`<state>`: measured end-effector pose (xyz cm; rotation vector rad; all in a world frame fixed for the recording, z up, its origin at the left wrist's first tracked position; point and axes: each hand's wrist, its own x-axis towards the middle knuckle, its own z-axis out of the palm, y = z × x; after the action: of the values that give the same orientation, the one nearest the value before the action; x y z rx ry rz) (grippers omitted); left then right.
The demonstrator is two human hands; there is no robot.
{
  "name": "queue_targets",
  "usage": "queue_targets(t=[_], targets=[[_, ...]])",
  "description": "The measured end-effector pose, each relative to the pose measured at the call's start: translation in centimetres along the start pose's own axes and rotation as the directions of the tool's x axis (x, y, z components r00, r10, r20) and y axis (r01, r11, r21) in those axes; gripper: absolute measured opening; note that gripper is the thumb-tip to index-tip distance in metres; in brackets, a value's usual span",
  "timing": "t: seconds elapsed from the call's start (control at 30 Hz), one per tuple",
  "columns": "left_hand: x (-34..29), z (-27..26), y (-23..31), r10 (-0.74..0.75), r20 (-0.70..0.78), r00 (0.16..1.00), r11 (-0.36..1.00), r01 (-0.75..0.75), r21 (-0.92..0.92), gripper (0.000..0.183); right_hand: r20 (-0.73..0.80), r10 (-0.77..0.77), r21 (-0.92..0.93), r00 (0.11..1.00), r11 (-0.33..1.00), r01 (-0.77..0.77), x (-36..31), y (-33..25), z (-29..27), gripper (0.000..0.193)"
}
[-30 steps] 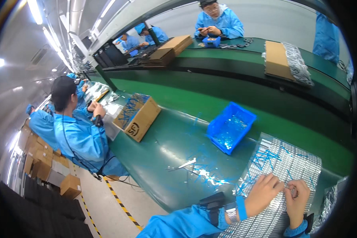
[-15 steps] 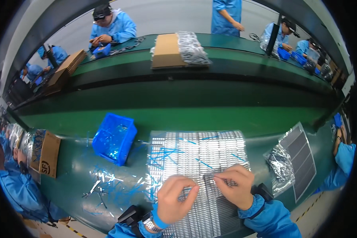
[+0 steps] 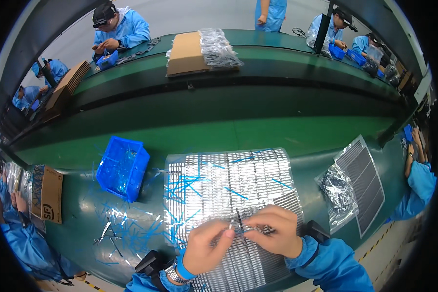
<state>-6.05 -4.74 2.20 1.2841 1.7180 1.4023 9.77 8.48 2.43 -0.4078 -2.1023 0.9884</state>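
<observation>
- Left hand [image 3: 207,249] now pinches a small pale piece [image 3: 231,225] above the silvery sheet [image 3: 260,170].
- Right hand [image 3: 276,229] has come closer; whether it grips anything, I cannot tell.
- Blue bin [image 3: 140,163] stays beside the sheet.
- Standing co-worker [image 3: 271,18] has shifted posture.

The green counter [image 3: 78,199] looks smooth, with a soft gloss. The silvery sheet [image 3: 258,187] shines like metal and has a ribbed surface. At left, the blue bin [image 3: 140,168] is of glossy plastic, the carton [image 3: 52,194] of matt brown cardboard. At right, the bag [image 3: 338,191] is clear, wrinkled plastic.
</observation>
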Motion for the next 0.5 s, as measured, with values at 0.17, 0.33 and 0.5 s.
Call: queue_targets(t=[0.17, 0.33, 0.5], targets=[[0.25, 0.14, -0.47, 0.142, 0.153, 0.978, 0.988, -0.150, 0.041, 0.012, 0.132, 0.108, 0.219, 0.985, 0.966, -0.135, -0.06, 0.33, -0.18, 0.013], [0.32, 0.17, -0.28, 0.147, 0.096, 0.984, 0.989, -0.149, 0.008, 0.013, 0.148, 0.127, 0.241, 0.981, 0.957, -0.160, -0.18, 0.42, -0.22, 0.011], [0.40, -0.05, -0.16, 0.197, 0.042, 0.979, 0.978, -0.200, 0.061, 0.011, 0.168, 0.137, 0.248, 0.976, 0.953, -0.176, -0.17, 0.50, -0.15, 0.012]])
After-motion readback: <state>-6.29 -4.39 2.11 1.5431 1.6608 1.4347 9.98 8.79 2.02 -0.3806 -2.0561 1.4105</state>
